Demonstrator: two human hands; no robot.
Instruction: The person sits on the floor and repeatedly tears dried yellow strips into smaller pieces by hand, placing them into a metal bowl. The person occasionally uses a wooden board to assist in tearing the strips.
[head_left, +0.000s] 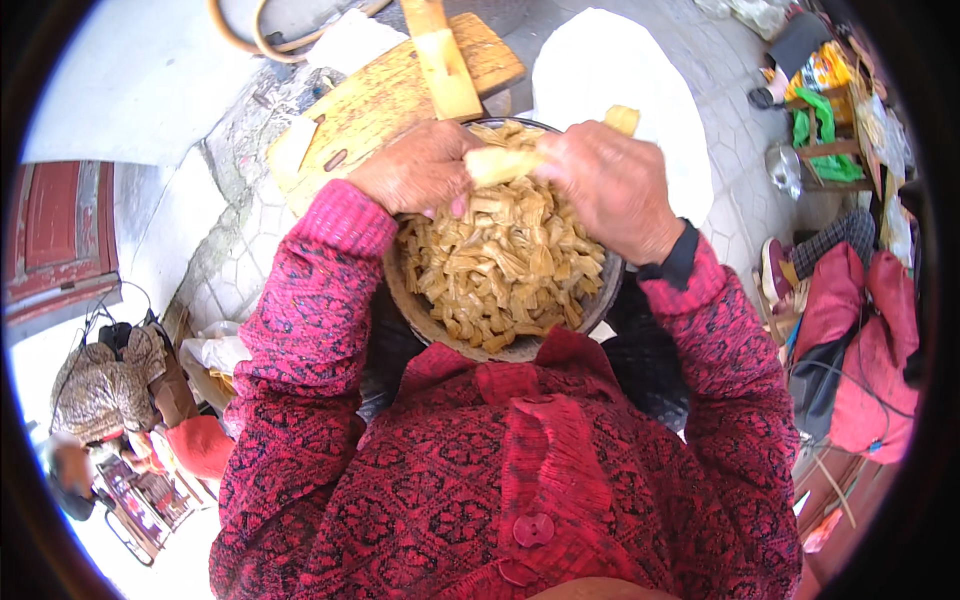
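My left hand (427, 169) and my right hand (619, 187) are raised over the far part of a round basin (397, 300). Between them a pale yellow strip of plant material (499, 165) is stretched, its ends in my fingers. Another piece of yellowish strip (622, 120) sticks out beyond my right hand. The basin, at my lap, is heaped with short, folded yellow-brown pieces (502, 262). I cannot tell exactly what plant the strips come from. My right hand looks slightly blurred.
Beyond the basin lies a worn wooden board (360, 112) with a yellow wooden bar (442, 60) across it. A large white sack or sheet (622, 67) is at the far right. A co-worker's shoe (775, 270) shows at the right, near a small wooden stool (832, 150). Another person sits at the lower left.
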